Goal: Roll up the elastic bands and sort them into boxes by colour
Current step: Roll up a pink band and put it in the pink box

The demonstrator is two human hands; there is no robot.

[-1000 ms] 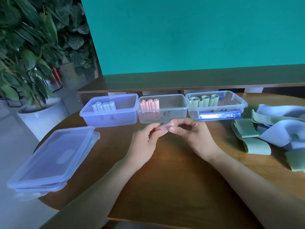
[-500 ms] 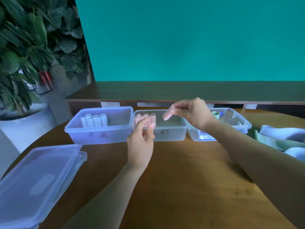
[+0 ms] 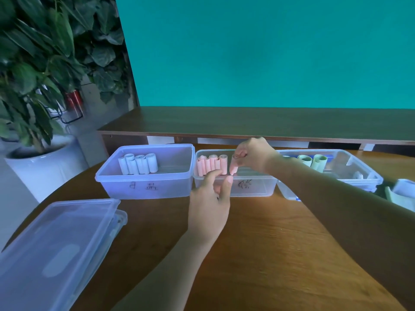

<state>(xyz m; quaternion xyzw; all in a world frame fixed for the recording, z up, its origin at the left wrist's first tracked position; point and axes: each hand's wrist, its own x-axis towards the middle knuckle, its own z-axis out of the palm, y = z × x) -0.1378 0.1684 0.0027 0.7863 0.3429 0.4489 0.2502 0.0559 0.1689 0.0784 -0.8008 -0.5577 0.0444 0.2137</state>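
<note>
My right hand (image 3: 252, 154) reaches over the middle clear box (image 3: 256, 188) and pinches a rolled pink band (image 3: 233, 168), holding it upright just right of the several pink rolls (image 3: 211, 164) standing inside. My left hand (image 3: 210, 203) hovers at the box's front wall, fingers loosely curled and holding nothing. The left box (image 3: 146, 185) holds several white rolls (image 3: 138, 163). The right box (image 3: 359, 176) holds green rolls (image 3: 313, 161).
Stacked clear lids (image 3: 51, 250) lie at the table's front left. Loose green and white bands (image 3: 402, 193) sit at the right edge. A potted plant (image 3: 38, 90) stands left of the round wooden table (image 3: 269, 254); a low shelf (image 3: 247, 122) runs behind the boxes.
My right hand has lowered the pink roll from above the middle box down into it, beside the other pink rolls. My left hand stays in front of the box. The camera moved closer.
</note>
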